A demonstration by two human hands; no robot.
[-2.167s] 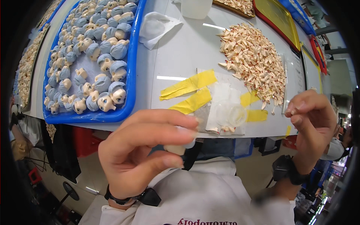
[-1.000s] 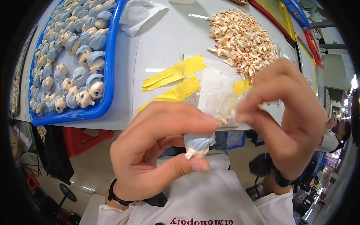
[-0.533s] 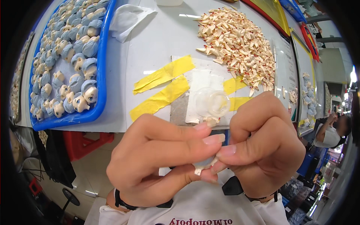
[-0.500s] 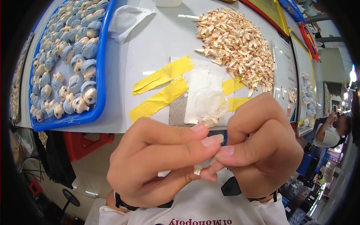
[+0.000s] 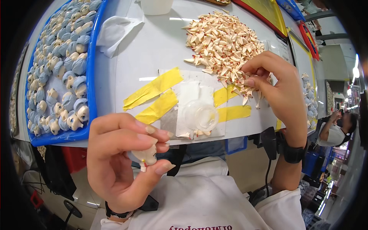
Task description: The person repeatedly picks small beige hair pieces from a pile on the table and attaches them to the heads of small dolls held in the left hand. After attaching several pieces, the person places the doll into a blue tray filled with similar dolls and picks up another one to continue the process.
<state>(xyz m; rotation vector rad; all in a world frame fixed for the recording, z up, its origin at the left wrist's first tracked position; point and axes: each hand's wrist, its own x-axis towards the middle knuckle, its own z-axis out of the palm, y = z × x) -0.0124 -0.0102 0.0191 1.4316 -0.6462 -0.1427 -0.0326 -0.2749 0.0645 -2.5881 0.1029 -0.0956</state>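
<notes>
My left hand (image 5: 115, 163) is closed on a small pale doll head (image 5: 149, 156), pinched between thumb and fingers just off the table's near edge. The head shows a painted eye, a yellow dot and a bit of red; much of it is hidden by my fingers. At the right edge of a heap of small cream, pointed pieces with red ends (image 5: 226, 42), my right hand (image 5: 278, 82) reaches in with thumb and forefinger apart. A small clear round dish (image 5: 205, 117) stands on white paper between my hands, with a few loose cream pieces (image 5: 202, 133) beside it.
A blue tray (image 5: 92, 69) full of doll heads with blue hair stands at the left. Yellow tape strips (image 5: 153, 90) lie by the paper. A white cloth (image 5: 117, 34) and a white tub (image 5: 156, 5) are farther back. Another person (image 5: 337, 128) sits at far right.
My hands were together in front of me and have parted. The right one has moved to the heap, while the left has shifted left and down, holding the doll head.
</notes>
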